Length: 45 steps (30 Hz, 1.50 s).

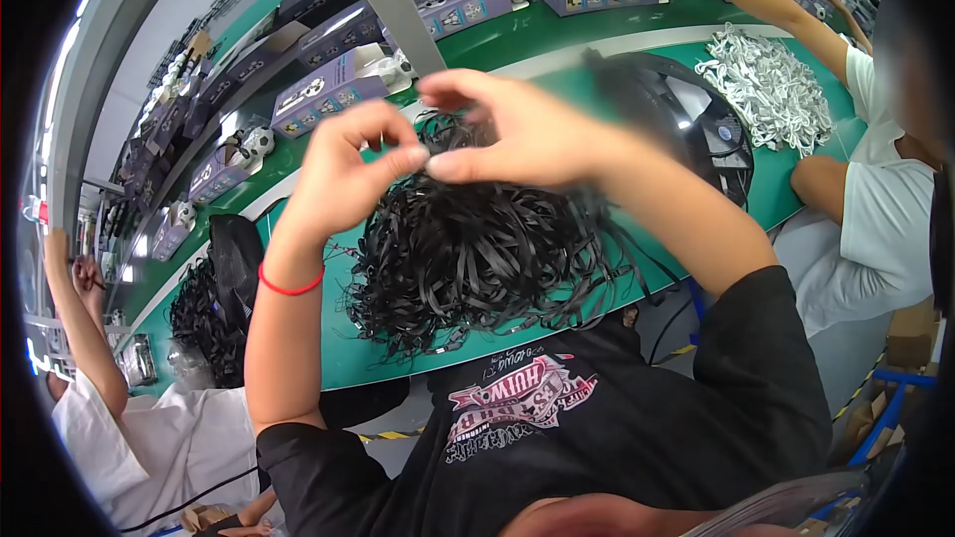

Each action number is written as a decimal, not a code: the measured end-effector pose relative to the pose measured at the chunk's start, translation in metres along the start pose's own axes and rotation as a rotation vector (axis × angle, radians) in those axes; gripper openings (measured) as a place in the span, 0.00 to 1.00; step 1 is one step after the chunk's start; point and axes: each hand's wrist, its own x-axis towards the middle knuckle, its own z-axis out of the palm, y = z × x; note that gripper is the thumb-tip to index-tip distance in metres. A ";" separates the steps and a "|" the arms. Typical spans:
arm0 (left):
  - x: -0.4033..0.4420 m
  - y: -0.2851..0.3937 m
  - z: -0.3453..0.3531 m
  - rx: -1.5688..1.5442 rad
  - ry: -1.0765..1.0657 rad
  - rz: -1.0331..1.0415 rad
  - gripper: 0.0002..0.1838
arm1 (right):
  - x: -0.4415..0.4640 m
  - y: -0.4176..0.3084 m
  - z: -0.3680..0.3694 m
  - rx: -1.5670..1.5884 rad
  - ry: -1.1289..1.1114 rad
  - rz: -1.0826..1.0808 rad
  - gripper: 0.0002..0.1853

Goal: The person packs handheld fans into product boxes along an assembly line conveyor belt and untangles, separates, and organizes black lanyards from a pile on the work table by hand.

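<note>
My left hand point(363, 159), with a red cord around its wrist, is raised over a large heap of black flat straps point(477, 249). Its thumb and index finger are pinched together; whatever is between them is too small to make out. Close beside those fingertips is the thumb of my right hand point(517, 134), which is slightly blurred. The curved fingers of that hand stand apart from the thumb, and black strands show in the gap. The heap lies on the green table point(348, 338) right under both hands, with loose ends spilling toward the near edge.
A shiny black rounded object point(696, 119) is right of the heap, then a pile of white cords point(771, 89). Purple boxes point(328, 89) and small football-patterned items point(257, 142) line the far side. A metal post point(393, 0) rises ahead. Co-workers sit on both sides.
</note>
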 end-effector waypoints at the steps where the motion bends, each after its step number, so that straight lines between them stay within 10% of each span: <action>1: 0.003 0.008 0.001 -0.175 0.089 0.097 0.04 | 0.009 -0.013 0.008 -0.002 -0.004 0.001 0.22; 4: 0.019 0.071 -0.019 -0.886 0.397 0.172 0.07 | 0.037 -0.056 0.035 1.071 -0.108 0.552 0.20; 6: 0.014 0.059 -0.069 -1.178 0.006 0.346 0.09 | 0.040 -0.047 0.020 1.095 -0.228 0.531 0.19; 13: -0.021 0.042 -0.149 -1.153 0.435 0.412 0.12 | 0.049 -0.055 -0.048 0.863 -0.399 0.621 0.18; 20: 0.032 0.059 -0.015 -0.391 0.277 0.169 0.10 | 0.093 -0.066 -0.064 -0.120 -0.248 0.274 0.17; 25: 0.071 0.061 -0.007 -0.160 0.050 0.189 0.08 | 0.103 -0.088 -0.088 -0.084 -0.234 0.490 0.16; 29: 0.086 0.073 -0.012 -0.292 0.203 0.257 0.09 | 0.068 -0.050 -0.102 0.611 -0.163 0.473 0.14; 33: 0.108 0.107 0.004 -1.160 0.459 0.212 0.11 | 0.046 -0.009 -0.083 0.840 0.102 0.696 0.13; 37: 0.136 0.062 0.018 -1.575 -0.300 0.395 0.12 | 0.044 -0.001 -0.046 1.427 0.569 0.735 0.13; 45: 0.133 0.060 0.076 0.488 0.224 0.785 0.08 | 0.039 -0.004 -0.050 1.683 0.655 0.638 0.13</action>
